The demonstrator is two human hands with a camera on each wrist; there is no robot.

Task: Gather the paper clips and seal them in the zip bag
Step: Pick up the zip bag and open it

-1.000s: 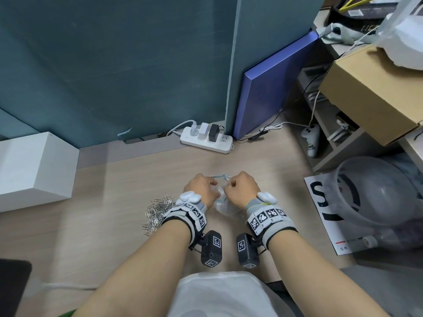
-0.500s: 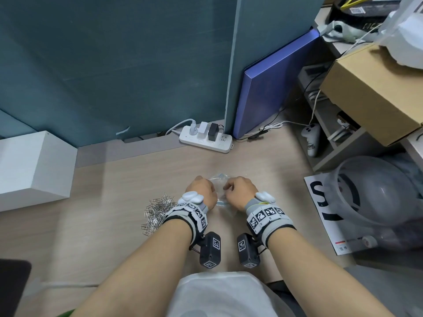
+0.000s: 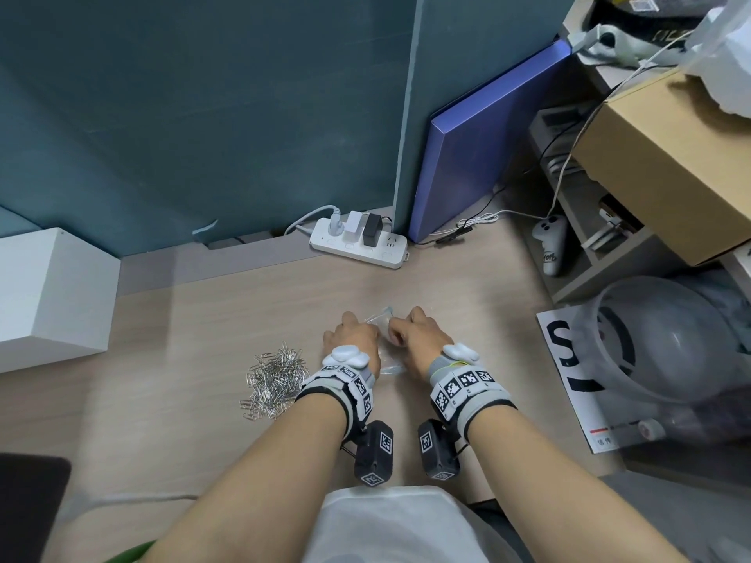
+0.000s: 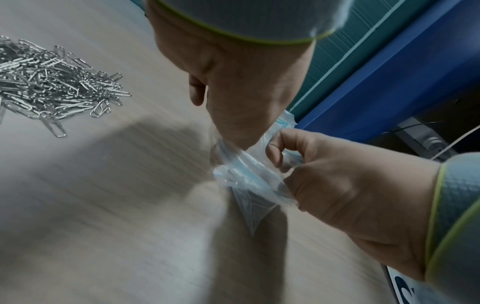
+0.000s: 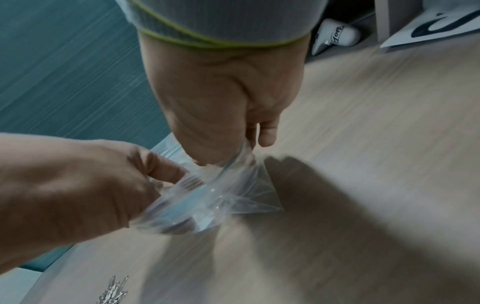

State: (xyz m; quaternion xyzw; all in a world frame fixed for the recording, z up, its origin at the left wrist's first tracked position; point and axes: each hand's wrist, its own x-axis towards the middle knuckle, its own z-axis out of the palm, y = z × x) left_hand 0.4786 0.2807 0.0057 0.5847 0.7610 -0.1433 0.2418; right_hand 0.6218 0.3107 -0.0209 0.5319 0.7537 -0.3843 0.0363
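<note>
A clear zip bag (image 3: 384, 321) with a blue seal strip hangs just above the wooden table, stretched between my two hands. My left hand (image 3: 357, 333) pinches its top edge on the left, and my right hand (image 3: 410, 333) pinches it on the right. In the left wrist view the bag (image 4: 249, 185) is crumpled between the left hand (image 4: 233, 98) and the curled right hand (image 4: 324, 174). The right wrist view shows the same bag (image 5: 223, 195), which looks empty. A heap of silver paper clips (image 3: 276, 379) lies on the table just left of my left wrist.
A white power strip (image 3: 359, 241) with plugs lies at the back by the teal partition. A white box (image 3: 48, 294) stands at the left. At the right are a blue board (image 3: 483, 144), a cardboard box (image 3: 666, 160), a shelf, and a clear plastic tub (image 3: 666, 351).
Both hands keep their hold on the bag and work its top edge, shifting slightly. The paper clip heap has not moved.
</note>
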